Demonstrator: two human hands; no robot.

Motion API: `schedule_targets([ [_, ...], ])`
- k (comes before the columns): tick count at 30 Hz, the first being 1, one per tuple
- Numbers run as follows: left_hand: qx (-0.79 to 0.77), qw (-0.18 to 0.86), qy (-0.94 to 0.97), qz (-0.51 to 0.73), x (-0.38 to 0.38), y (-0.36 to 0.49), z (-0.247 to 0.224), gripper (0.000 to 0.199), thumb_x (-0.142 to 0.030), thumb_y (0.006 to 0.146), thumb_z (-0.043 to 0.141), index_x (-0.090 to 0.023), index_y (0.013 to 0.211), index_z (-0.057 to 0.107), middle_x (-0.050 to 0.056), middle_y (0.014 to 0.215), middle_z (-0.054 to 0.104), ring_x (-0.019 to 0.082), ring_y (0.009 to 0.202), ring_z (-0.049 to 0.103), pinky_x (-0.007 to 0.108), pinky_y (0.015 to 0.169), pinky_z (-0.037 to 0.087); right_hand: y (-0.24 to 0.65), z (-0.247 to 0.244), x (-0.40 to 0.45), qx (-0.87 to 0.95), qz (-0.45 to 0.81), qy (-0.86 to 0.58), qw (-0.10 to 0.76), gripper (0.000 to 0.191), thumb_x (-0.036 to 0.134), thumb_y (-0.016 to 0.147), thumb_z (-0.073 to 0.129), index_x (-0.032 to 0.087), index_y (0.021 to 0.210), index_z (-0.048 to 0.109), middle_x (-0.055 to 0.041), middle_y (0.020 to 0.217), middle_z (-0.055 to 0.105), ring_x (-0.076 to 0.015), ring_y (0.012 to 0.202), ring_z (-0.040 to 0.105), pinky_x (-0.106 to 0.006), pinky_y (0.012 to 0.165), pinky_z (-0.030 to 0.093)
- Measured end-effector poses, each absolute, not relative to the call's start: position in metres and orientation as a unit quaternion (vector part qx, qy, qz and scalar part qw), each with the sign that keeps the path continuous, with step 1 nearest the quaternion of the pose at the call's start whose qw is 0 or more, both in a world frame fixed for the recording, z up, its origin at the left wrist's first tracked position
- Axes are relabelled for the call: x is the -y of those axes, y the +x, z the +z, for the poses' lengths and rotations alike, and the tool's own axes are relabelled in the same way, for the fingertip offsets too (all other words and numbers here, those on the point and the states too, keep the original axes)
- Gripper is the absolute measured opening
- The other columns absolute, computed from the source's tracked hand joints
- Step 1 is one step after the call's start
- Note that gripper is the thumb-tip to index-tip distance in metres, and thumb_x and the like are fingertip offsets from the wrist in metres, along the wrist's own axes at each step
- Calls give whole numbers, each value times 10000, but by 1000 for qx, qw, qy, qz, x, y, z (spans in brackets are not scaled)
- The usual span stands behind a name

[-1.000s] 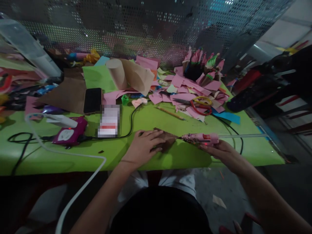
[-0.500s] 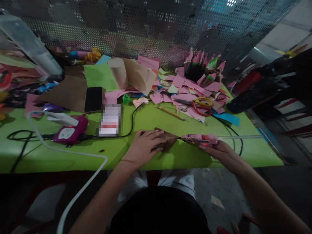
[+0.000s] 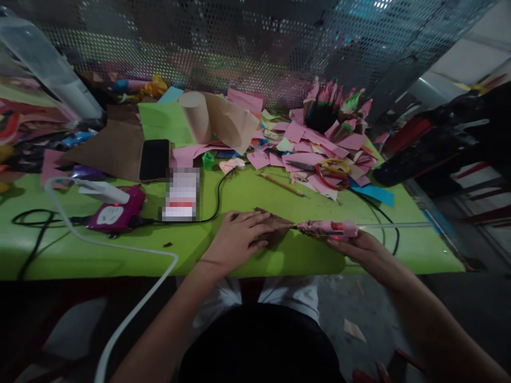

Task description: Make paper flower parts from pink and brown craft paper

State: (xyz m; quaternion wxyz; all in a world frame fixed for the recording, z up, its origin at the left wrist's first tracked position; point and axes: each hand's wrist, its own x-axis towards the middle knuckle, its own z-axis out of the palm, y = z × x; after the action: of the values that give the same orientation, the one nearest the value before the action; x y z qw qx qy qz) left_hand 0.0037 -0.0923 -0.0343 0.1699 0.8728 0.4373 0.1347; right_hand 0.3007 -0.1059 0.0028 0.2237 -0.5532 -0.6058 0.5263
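Observation:
My left hand [image 3: 237, 236] holds a small piece of dark brown paper [image 3: 281, 227] against the green table top, its fingers lying over the left part and hiding it. A pink hot glue gun [image 3: 333, 229] is gripped in my right hand [image 3: 361, 247], whose fingers close around it from below and the right. The gun lies nearly level and a small red light shows on it. Its dark nozzle points left and meets the right tip of the paper, as far as I can see; any glue there is too small to make out.
A pencil [image 3: 282, 184], scissors [image 3: 333, 174] and pink paper scraps [image 3: 315, 139] lie beyond my hands. To the left are a purple power socket [image 3: 114, 210] with cables, a black phone [image 3: 154, 160] and a blurred-out screen [image 3: 181, 194]. A brown paper roll [image 3: 194, 117] stands behind.
Both hands, the paper and the glue gun keep nearly the same position. The whole view has shifted very slightly.

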Motion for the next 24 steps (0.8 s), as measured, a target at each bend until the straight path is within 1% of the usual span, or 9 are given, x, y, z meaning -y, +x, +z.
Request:
schedule_targets([
  [3,-440,169,872,135,92,4,-34,311,-337,949,570,-354,1255,628,-7,1474,553,237,1287,536,450,1025,343,301,4,104,610,519,-551,235,467,543,856,658,266,1229,706,-32,1383,634,-319,1363,498,-474,1189,319],
  [6,-438,168,872,139,92,4,-34,302,-344,953,564,-351,1247,632,-9,1473,554,238,1286,535,452,1026,345,301,4,103,617,511,-553,231,461,545,858,653,271,1225,709,-33,1388,630,-318,1362,499,-478,1194,307],
  [10,-441,173,871,129,92,4,-34,324,-328,940,592,-357,1262,615,-13,1481,545,239,1293,534,464,1029,339,301,0,105,612,510,-565,214,545,595,830,658,223,1224,712,-85,1320,677,-357,1297,556,-518,1136,384],
  [12,-442,178,870,127,92,5,-34,332,-317,935,602,-355,1265,609,-12,1488,537,237,1307,527,466,1037,332,303,-3,107,607,509,-574,208,570,604,818,668,216,1234,708,-94,1292,693,-366,1263,581,-523,1105,419],
  [15,-447,185,866,127,92,5,-33,315,-310,932,612,-343,1245,610,-7,1490,534,234,1323,517,477,1053,316,305,-7,110,606,507,-575,211,558,583,831,670,220,1253,697,-93,1308,683,-362,1253,589,-520,1102,421],
  [19,-448,189,864,130,93,6,-32,261,-308,929,617,-313,1189,613,2,1486,539,233,1321,520,480,1052,312,304,-7,111,607,502,-574,224,532,586,825,673,216,1202,726,-98,1262,709,-370,1240,598,-526,1092,433],
  [24,-453,186,862,133,94,6,-32,224,-294,923,610,-279,1145,587,16,1478,548,230,1331,512,466,1047,319,298,-5,112,622,501,-562,217,558,615,809,677,221,1201,728,-92,1323,674,-363,1263,586,-508,1104,431],
])
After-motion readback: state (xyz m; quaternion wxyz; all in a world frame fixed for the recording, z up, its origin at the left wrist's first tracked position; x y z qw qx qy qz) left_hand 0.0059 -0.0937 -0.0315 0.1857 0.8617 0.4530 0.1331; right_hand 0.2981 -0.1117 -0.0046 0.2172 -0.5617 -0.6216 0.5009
